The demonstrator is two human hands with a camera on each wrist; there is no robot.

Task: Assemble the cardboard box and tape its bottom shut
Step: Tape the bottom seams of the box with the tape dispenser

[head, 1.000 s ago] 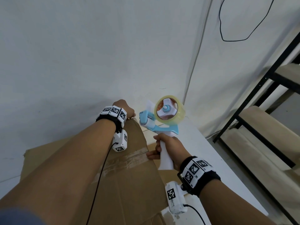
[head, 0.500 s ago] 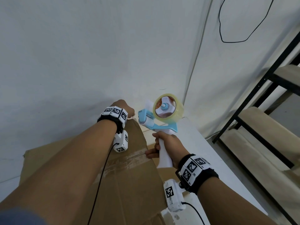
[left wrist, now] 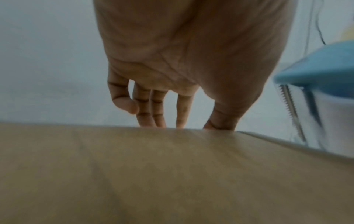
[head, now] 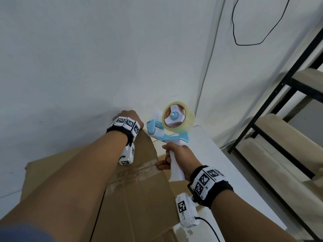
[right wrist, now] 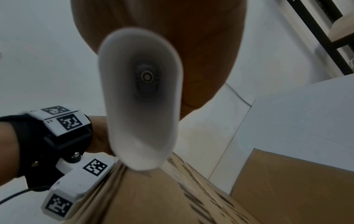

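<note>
At lower centre, one cardboard box [head: 139, 189] sits on a white table [head: 208, 152] by a white wall [head: 87, 58], left hand [head: 130, 115] fingers hooked over its top edge, right hand [head: 180, 154] gripping one tape dispenser [head: 175, 137].

1. A plain white wall [head: 87, 58] filled the background, a black cable [head: 248, 44] looping across it.
2. A black metal rack [head: 264, 109] with beige shelves [head: 288, 137] stood at right.
3. A white table [head: 209, 154] sat below.

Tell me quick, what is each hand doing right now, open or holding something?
Left hand: holds the cardboard box by its far edge, fingers over it.
Right hand: grips the tape dispenser by its white handle.
</note>
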